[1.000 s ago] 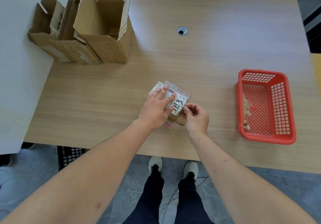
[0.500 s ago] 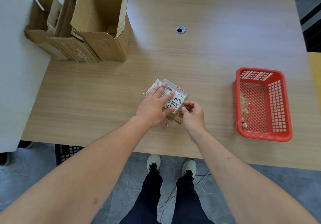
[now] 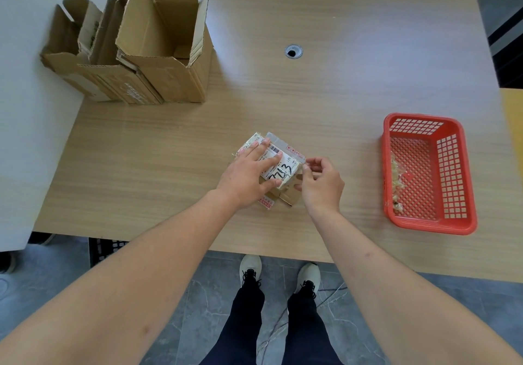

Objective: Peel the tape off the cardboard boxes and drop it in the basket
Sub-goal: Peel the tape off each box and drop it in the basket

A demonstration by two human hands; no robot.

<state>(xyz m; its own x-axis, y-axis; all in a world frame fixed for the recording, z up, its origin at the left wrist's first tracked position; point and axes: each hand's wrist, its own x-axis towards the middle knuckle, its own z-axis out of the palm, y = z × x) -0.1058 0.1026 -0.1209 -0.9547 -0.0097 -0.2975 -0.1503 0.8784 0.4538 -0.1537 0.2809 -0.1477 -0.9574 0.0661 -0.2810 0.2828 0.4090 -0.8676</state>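
Head view: tape being picked at on a small box, mid-table.

The box [image 3: 278, 166] is pressed flat to the table [image 3: 339, 95] by the left hand [image 3: 249, 175], fingers spread over its label. The right hand [image 3: 319, 183] is pinched at the box's right edge, apparently on a clear tape [image 3: 304, 163] end; the strip itself is barely visible. Risks, as judged: thin tape may be torn short, or the label lifted with it; the box could be slid if pressure is eased. The basket [image 3: 427, 223] sits well right, scraps already inside. The box is small, brown, label-covered, marked with black numerals.
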